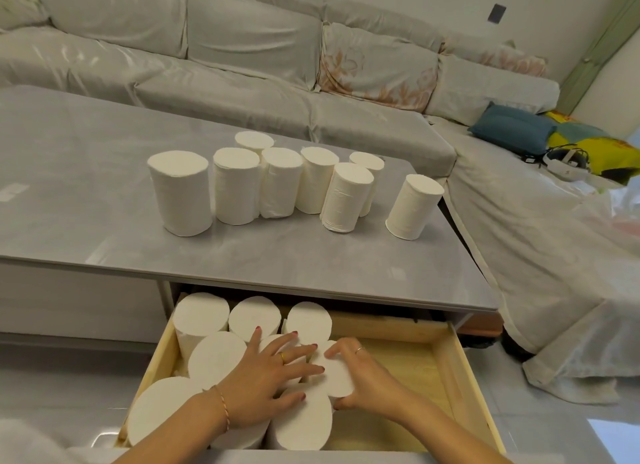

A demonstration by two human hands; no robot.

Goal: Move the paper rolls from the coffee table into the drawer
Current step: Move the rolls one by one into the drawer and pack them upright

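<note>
Several white paper rolls [239, 185] stand upright on the grey coffee table [104, 173], one roll [414, 205] apart at the right. Below the table's front edge a wooden drawer [446, 363] is pulled out, its left half packed with several upright rolls [202, 316]. My left hand [266, 377] lies flat, fingers spread, on top of the rolls in the drawer's middle. My right hand [360, 377] grips the side of one roll [334, 373] beside the others. The drawer's right half shows bare wood.
A long sofa under a pale cover [242, 65] runs behind and to the right of the table. A blue cushion [509, 128], a yellow bag and a white headset [568, 160] lie on its right part. Tiled floor lies on both sides of the drawer.
</note>
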